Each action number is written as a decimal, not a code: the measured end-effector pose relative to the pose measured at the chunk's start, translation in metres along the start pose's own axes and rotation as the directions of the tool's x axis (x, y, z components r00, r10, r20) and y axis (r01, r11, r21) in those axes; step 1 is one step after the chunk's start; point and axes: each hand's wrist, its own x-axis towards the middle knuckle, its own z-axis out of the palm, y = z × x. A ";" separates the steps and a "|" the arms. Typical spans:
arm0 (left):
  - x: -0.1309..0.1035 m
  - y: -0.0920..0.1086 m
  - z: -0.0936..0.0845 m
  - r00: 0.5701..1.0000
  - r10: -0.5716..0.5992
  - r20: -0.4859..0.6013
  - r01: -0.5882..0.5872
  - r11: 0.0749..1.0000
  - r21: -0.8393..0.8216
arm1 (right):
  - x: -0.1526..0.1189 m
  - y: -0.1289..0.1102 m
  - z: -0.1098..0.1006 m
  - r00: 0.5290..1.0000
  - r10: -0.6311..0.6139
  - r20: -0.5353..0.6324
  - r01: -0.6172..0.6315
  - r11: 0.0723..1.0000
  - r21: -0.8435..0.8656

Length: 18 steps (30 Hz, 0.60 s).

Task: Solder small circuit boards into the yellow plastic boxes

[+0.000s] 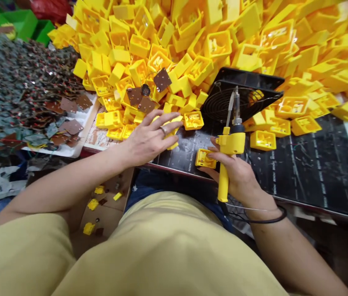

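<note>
Only the head view to go on, so here goes. I'd call this mid-batch: one yellow box (pixel 205 159) is in work at the near edge of the black mat (pixel 299 164), with a huge heap of boxes (pixel 189 24) behind it and loads of wired boards (pixel 35 86) off to the left. Can't tell which boxes are finished, or if the one in work is; its insides are too small to read.

Right hand (pixel 244 181) is wrapped round the soldering gun (pixel 232 143), fingertips on that box too. Left hand (pixel 154 137) is loosely spread over small yellow pieces; can't tell if it's gripping one.

Gun's long axis runs away from the body, handle near, tip toward the fan (pixel 251 79), well off the box. Box sits open side up, nearly square, so no clear long axis.
</note>
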 end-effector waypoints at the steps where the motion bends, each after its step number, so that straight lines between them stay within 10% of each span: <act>1: 0.009 0.000 0.000 0.994 0.085 0.063 -0.084 0.996 -0.026 | 0.000 0.001 -0.001 1.000 0.008 -0.001 -0.008 1.000 0.005; 6: 0.032 0.007 -0.007 0.925 0.250 0.285 -0.204 0.962 -0.180 | -0.001 0.006 -0.003 1.000 0.002 -0.001 -0.002 0.999 0.046; 14: -0.007 0.034 0.020 0.999 -0.030 0.020 0.032 0.987 -0.155 | -0.004 0.016 0.003 1.000 -0.020 -0.001 0.020 0.998 0.065; 18: 0.007 0.018 0.000 0.995 -0.099 0.006 0.099 0.986 -0.136 | -0.001 0.016 0.003 1.000 -0.027 -0.009 0.028 0.999 0.040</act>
